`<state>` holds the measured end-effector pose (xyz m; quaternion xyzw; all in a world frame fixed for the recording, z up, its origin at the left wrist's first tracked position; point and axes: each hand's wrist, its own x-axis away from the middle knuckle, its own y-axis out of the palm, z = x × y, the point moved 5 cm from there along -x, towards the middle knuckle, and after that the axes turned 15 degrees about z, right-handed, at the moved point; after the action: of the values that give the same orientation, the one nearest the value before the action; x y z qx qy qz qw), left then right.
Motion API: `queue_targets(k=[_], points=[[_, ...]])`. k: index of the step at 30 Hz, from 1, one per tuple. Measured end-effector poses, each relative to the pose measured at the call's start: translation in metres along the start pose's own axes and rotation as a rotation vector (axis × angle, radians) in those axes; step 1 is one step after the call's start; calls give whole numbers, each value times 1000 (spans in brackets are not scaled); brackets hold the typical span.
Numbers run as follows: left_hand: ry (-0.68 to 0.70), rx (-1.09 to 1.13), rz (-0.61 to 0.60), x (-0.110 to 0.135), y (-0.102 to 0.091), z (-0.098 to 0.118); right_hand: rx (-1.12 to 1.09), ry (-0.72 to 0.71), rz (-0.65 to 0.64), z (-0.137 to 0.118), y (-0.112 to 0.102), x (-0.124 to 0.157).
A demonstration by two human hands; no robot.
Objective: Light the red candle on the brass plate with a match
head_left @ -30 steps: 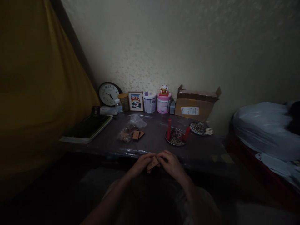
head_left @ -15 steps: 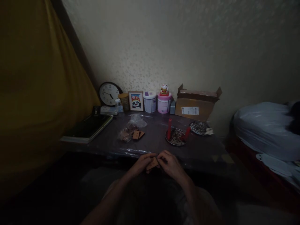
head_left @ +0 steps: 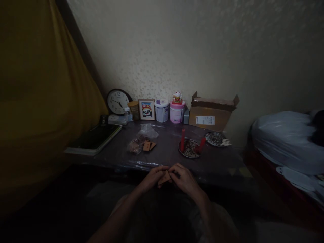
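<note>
Brown flat rectangular piece (head_left: 164, 178), small and thin like a tag of wood or leather, sits between my two hands just in front of the near edge of the desk (head_left: 167, 148), off its surface and over my lap. My left hand (head_left: 152, 179) is curled around its left end and my right hand (head_left: 183, 179) pinches its right end, so both are grasping the one piece, with the fingertips nearly meeting. The room is dim, and I cannot tell which fingers bear on it or what is on its faces.

To handle it well, I judge that a light pinch at the two short ends is best, leaving the middle bare so I can see it. It looks stiff and slim, so pressing hard could bend or snap it. Because it hangs over my lap and not over the desk, a slip would send it down into the dark. I judge it safer to bring both hands a little forward over the near edge and to rest my wrists there for steadiness.

Two more small brown flat pieces (head_left: 149, 145) lie on the desk toward its left half, touching a crumpled clear plastic bag (head_left: 147, 131). A round metal dish (head_left: 189, 149) with an upright red candle (head_left: 182, 138) stands toward the right, well apart from my hands, and my sleeve should stay clear of it.
</note>
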<state>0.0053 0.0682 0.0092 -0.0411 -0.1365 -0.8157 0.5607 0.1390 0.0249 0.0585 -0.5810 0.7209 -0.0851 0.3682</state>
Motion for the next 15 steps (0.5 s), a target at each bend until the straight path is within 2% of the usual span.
queue_targets(k=[8,15], points=[[7,-44,-10,1,2,1,20,-6,-35,0,2,0],[18,-81,-8,-1,0,-1,52,-66,-78,-4,1,2]])
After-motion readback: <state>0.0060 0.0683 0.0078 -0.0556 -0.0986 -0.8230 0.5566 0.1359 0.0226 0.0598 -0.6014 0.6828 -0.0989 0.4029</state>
